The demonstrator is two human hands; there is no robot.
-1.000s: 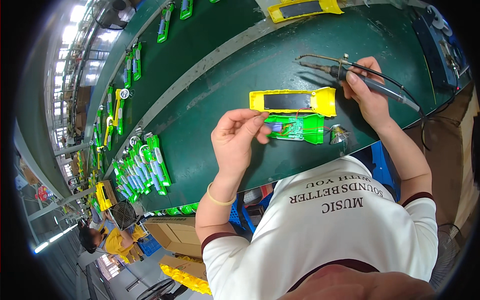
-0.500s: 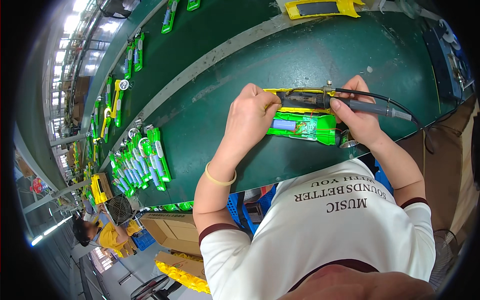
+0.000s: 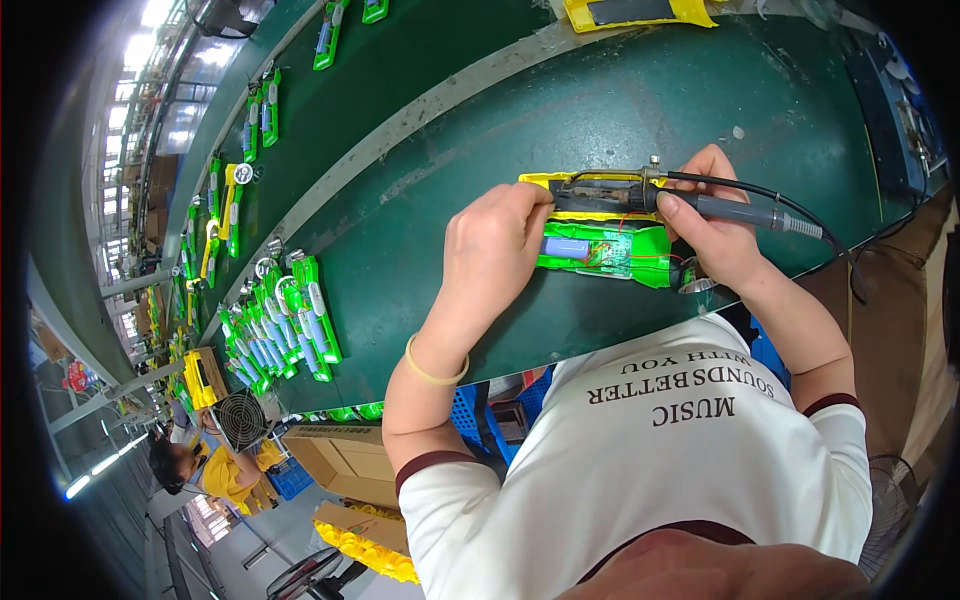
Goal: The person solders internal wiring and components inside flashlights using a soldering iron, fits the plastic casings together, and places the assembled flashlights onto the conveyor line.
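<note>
My right hand grips a grey soldering iron with a black cable and a thin metal feed tube clamped along it. The iron lies over a yellow casing half, its tip pointing left. At the casing's left end, my left hand is closed in a pinch; what its fingertips hold is hidden. Nearer to me lies a green casing half holding a blue cylindrical battery and a green circuit board. Thin red wires run from it. A round silver part sits at its right end.
Several green casings with batteries stand in a row at the left. More assemblies lie on the belt beyond a grey rail. A yellow casing lies at the far edge, a dark blue device at the right. A co-worker is lower left.
My left hand has shifted slightly left and down at the yellow casing's end. My right hand and the soldering iron have barely moved.
</note>
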